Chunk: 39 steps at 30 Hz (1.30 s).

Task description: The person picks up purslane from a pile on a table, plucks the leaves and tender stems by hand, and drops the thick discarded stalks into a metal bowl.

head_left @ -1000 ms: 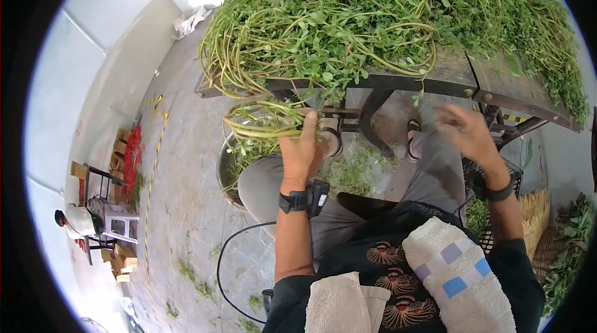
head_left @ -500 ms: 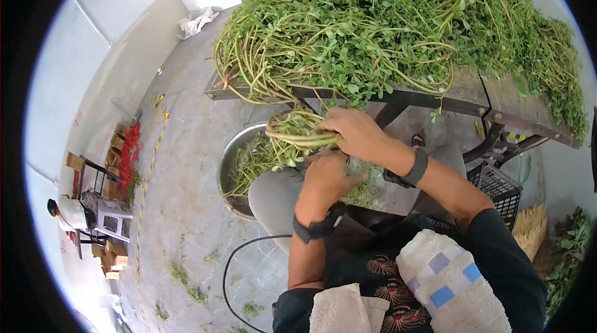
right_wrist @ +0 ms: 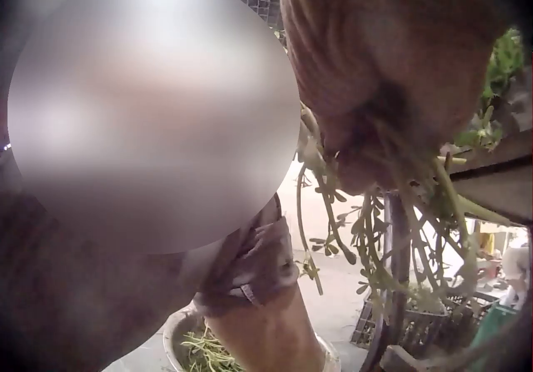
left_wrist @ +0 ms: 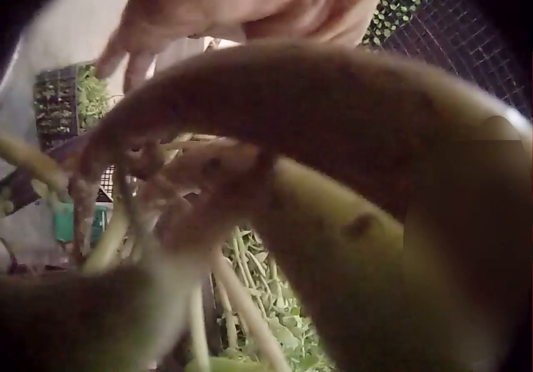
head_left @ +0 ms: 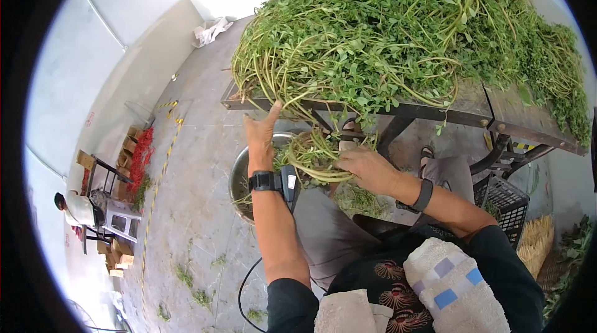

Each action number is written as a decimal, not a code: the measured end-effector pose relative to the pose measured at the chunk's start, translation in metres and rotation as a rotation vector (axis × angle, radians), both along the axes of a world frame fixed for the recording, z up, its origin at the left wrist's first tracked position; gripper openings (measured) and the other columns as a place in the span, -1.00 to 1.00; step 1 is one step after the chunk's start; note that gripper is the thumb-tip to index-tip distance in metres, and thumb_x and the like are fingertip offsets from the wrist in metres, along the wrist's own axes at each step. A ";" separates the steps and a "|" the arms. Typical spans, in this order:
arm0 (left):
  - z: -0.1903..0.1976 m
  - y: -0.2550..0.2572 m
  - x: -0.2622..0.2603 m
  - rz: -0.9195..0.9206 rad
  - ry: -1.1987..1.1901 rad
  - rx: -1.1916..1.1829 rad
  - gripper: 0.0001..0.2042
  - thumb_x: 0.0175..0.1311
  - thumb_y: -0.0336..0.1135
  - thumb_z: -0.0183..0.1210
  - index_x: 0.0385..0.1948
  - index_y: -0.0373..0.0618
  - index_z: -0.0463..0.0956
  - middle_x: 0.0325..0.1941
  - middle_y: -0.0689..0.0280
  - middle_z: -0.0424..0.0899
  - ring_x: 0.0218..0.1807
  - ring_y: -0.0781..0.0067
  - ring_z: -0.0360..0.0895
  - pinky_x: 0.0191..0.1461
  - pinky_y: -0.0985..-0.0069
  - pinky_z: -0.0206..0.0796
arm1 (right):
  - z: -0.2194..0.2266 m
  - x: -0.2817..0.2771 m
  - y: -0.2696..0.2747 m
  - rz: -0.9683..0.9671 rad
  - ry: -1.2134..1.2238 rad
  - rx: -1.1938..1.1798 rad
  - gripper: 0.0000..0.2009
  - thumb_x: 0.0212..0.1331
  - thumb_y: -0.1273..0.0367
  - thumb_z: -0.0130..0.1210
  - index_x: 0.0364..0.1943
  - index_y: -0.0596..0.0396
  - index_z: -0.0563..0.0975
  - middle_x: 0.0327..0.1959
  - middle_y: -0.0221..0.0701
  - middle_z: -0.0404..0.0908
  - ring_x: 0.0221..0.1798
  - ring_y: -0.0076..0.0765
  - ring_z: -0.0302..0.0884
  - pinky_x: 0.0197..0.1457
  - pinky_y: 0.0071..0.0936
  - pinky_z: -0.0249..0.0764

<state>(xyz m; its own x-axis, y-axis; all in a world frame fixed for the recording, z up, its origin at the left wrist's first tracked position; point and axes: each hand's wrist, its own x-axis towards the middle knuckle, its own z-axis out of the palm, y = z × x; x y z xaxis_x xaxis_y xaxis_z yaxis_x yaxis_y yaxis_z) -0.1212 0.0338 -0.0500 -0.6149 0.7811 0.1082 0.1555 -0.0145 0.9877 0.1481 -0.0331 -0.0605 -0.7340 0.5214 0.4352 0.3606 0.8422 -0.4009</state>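
My right hand (head_left: 373,172) grips a looped bunch of purslane stems (head_left: 320,174) in front of my knees. In the right wrist view, thin leafy stems (right_wrist: 408,214) hang from beneath that hand. My left hand (head_left: 261,137) is raised just below the table's left corner, thumb and fingers extended close to stems hanging off the heap. The left wrist view has the palm (left_wrist: 258,6) along its top, and thick blurred stems cross close to the lens. A large purslane heap (head_left: 373,41) covers the table (head_left: 460,112).
Beneath the hands stands a metal basin (head_left: 239,187) holding trimmed stems. A black plastic crate (head_left: 504,202) sits by my right knee, beside a straw broom (head_left: 533,236). Far left, a person (head_left: 81,212) sits near a stool (head_left: 121,218) and cardboard boxes. Green scraps litter the floor.
Both hands were together at the bunch half a second ago. The left hand, which held it earlier, has moved up and left towards the table edge; the right hand now holds the bunch.
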 end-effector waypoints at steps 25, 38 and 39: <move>0.037 -0.038 0.033 0.003 -0.185 0.392 -0.80 0.22 -0.20 0.15 -0.45 -0.12 0.45 -0.50 0.38 0.51 -0.42 0.60 0.41 -0.44 0.58 0.24 | -0.004 -0.009 0.001 -0.021 -0.050 -0.043 -0.74 -0.11 0.52 0.06 -0.23 0.14 0.52 -0.29 -0.27 0.47 -0.16 -0.08 0.49 -0.11 -0.23 0.42; 0.017 -0.011 0.025 -0.014 0.362 0.311 -0.49 0.02 -0.29 0.30 0.01 -0.33 0.38 -0.12 0.19 0.50 -0.12 0.39 0.47 -0.06 0.45 0.35 | -0.013 0.001 0.003 -0.057 -0.018 -0.115 -0.78 -0.12 0.52 0.08 -0.28 0.19 0.51 -0.26 -0.25 0.42 -0.08 -0.10 0.43 -0.03 -0.23 0.37; 0.017 -0.010 0.029 -0.026 0.266 0.301 -0.40 -0.04 -0.29 0.35 0.05 -0.37 0.31 -0.05 0.13 0.45 -0.07 0.35 0.45 -0.02 0.40 0.33 | -0.015 0.001 0.002 -0.057 -0.018 -0.117 -0.78 -0.12 0.52 0.08 -0.28 0.19 0.51 -0.26 -0.25 0.42 -0.08 -0.10 0.43 -0.03 -0.23 0.37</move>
